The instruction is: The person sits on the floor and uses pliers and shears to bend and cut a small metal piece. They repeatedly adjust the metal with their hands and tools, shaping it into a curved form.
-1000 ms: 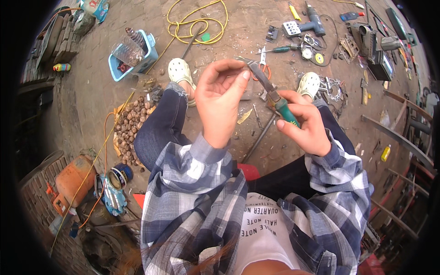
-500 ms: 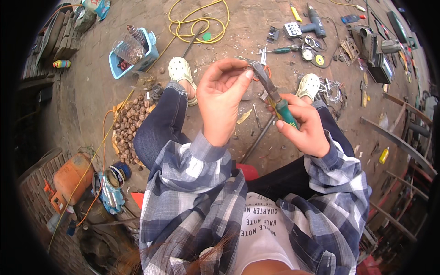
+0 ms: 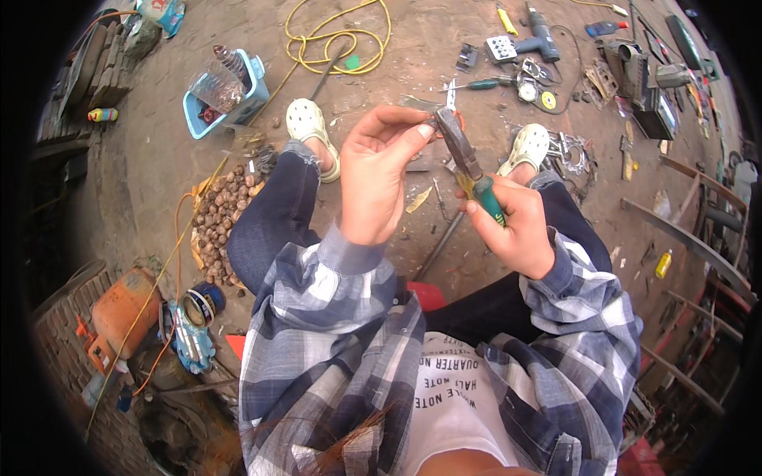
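Observation:
Pliers (image 3: pixel 457 143) with dark metal jaws and green-and-yellow handles are gripped in my right hand (image 3: pixel 517 222), tilted so the jaws point up and left. Thumb and forefinger of my left hand (image 3: pixel 375 170) pinch together right beside the jaw tips. Whatever small piece sits between those fingertips is too small to make out. Behind the jaws, scissors (image 3: pixel 452 97) with orange handles lie on the ground, partly hidden. A yellowish scrap (image 3: pixel 418 200) and a thin metal rod (image 3: pixel 438 250) lie on the ground below my hands.
Walnuts (image 3: pixel 222 214) are heaped left of my leg. A blue basket (image 3: pixel 260 91) holding plastic bottles stands beyond them, near a coiled yellow hose (image 3: pixel 381 47). A heat gun (image 3: pixel 544 41) and a screwdriver (image 3: pixel 486 83) lie far right. Metal frames (image 3: pixel 686 246) line the right side.
The handles have swung slightly left and closer together in my right hand, making the pliers more upright. My left hand keeps its pinch at the jaws. The view has shifted slightly.

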The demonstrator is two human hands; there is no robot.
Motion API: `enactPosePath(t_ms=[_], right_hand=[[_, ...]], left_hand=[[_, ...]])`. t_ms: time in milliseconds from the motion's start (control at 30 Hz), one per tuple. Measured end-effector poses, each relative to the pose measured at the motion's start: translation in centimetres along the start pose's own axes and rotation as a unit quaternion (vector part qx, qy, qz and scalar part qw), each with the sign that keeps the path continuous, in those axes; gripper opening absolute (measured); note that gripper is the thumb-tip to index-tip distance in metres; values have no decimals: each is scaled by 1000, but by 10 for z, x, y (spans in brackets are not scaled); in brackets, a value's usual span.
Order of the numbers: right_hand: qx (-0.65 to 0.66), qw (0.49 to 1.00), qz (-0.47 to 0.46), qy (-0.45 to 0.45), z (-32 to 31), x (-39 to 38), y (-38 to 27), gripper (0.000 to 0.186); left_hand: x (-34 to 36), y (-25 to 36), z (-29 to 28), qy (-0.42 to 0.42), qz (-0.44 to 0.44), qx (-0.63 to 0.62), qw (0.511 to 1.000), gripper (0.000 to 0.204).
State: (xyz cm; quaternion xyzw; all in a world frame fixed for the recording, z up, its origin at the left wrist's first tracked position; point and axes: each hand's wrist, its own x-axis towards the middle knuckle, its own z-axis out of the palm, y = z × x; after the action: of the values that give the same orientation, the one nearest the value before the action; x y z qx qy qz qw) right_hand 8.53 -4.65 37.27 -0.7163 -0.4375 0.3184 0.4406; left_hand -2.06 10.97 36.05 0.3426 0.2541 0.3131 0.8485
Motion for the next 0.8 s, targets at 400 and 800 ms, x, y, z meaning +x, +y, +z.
enactPosePath(t_ms=[400, 800], right_hand=[[43, 998, -6, -38, -10, 9, 7, 17], [-74, 993, -88, -19, -8, 11, 2, 19]], left_hand=[[0, -1, -1, -7, -33, -33, 999, 16], [1, 0, -2, 10, -47, -27, 999, 16]])
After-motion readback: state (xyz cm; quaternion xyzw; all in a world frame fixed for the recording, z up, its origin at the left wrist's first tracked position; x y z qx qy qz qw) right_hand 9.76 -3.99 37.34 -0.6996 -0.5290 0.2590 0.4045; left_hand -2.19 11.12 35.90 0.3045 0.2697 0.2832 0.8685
